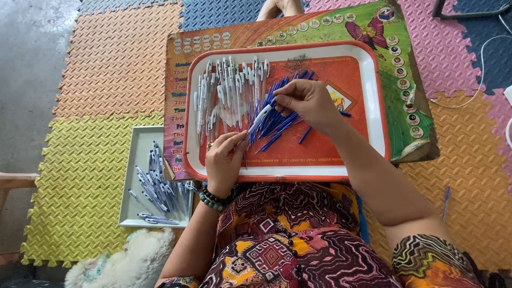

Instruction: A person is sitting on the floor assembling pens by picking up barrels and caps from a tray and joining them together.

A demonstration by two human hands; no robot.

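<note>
Overhead, both hands (224, 160) (306, 101) assemble a pen (261, 117) above the orange tray (373, 106).

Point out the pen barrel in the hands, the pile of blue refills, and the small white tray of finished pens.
pen barrel (260, 118), head view, middle of the white barrel
blue refills (277, 124), head view, middle of the pile
small white tray (140, 140), head view, bare upper part of its floor

Free room: the bare orange floor of the tray (341, 144) at its right and near side. Obstacles: white pen barrels (226, 93) fill the far left; blue refills (280, 120) lie across the middle; the raised rim bounds all sides.
</note>
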